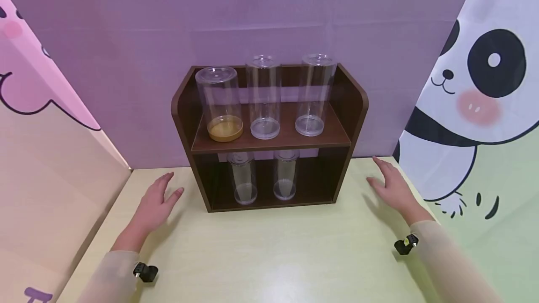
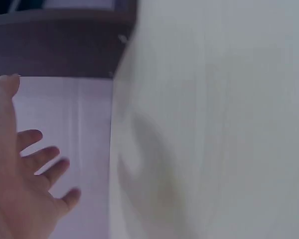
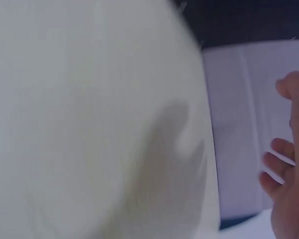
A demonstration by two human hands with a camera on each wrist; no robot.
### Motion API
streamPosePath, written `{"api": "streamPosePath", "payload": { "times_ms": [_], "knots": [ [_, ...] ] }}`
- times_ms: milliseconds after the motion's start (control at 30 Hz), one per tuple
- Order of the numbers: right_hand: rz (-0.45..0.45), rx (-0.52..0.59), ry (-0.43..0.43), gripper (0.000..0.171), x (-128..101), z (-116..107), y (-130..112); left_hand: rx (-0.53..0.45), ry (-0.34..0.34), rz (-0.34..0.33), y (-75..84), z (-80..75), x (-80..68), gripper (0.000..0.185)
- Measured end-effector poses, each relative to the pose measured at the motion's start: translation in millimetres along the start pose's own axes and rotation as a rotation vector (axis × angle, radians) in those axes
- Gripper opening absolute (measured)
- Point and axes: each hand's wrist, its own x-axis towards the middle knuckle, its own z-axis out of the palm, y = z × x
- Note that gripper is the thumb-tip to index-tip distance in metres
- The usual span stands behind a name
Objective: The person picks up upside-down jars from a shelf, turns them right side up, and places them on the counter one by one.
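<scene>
A dark brown two-tier shelf stands at the back of a pale yellow table. On its upper board stand three clear cylinders: one with an amber layer at its base, a middle one, and a right one. Two smaller clear cylinders stand in the lower bay. My left hand hovers flat over the table left of the shelf, fingers spread, holding nothing. My right hand is flat and empty to the right of the shelf. The wrist views show the left hand's fingers and the right hand's fingers spread.
A purple wall backs the table. A pink cartoon panel closes the left side, and a panda panel closes the right. Bare tabletop lies in front of the shelf. The shelf's dark side appears blurred in the left wrist view.
</scene>
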Motion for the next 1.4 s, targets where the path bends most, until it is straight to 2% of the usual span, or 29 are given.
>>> {"api": "streamPosePath", "payload": {
  "times_ms": [100, 167, 267, 367, 533, 667, 767, 967, 1267, 1400],
  "knots": [
    [0.041, 0.272, 0.027, 0.06, -3, 7, -15, -0.245, 0.068, -0.056, 3.5, 3.1, -4.3, 0.062],
    [0.075, 0.41, 0.032, 0.057, -4, 9, -27, -0.353, 0.118, -0.097, 5.5, 5.0, -8.3, 0.055],
    [0.089, 0.522, 0.049, 0.055, -5, 10, -43, -0.471, 0.161, -0.145, 8.0, 6.4, -15.4, 0.048],
    [0.086, 0.607, 0.072, 0.053, -6, 12, -57, -0.528, 0.167, -0.174, 9.5, 6.4, -22.7, 0.046],
    [0.102, 0.649, 0.079, 0.057, -9, 20, -75, -0.503, 0.117, -0.222, 13.6, 5.9, -32.0, 0.044],
    [0.119, 0.653, 0.116, 0.059, -11, 30, -87, -0.465, 0.058, -0.233, 18.1, 7.7, -35.8, 0.042],
    [0.123, 0.683, 0.166, 0.056, -12, 35, -97, -0.437, 0.025, -0.22, 20.8, 8.3, -36.0, 0.042],
    [0.171, 0.732, 0.208, 0.05, -10, 42, -114, -0.42, -0.036, -0.17, 25.7, 8.3, -33.4, 0.041],
    [0.224, 0.654, 0.296, 0.038, -8, 47, -121, -0.411, -0.081, -0.125, 26.8, 14.8, -36.2, 0.036],
    [0.217, 0.642, 0.306, 0.038, -8, 48, -122, -0.389, -0.082, -0.138, 36.1, 17.0, -41.6, 0.032]
  ]
}}
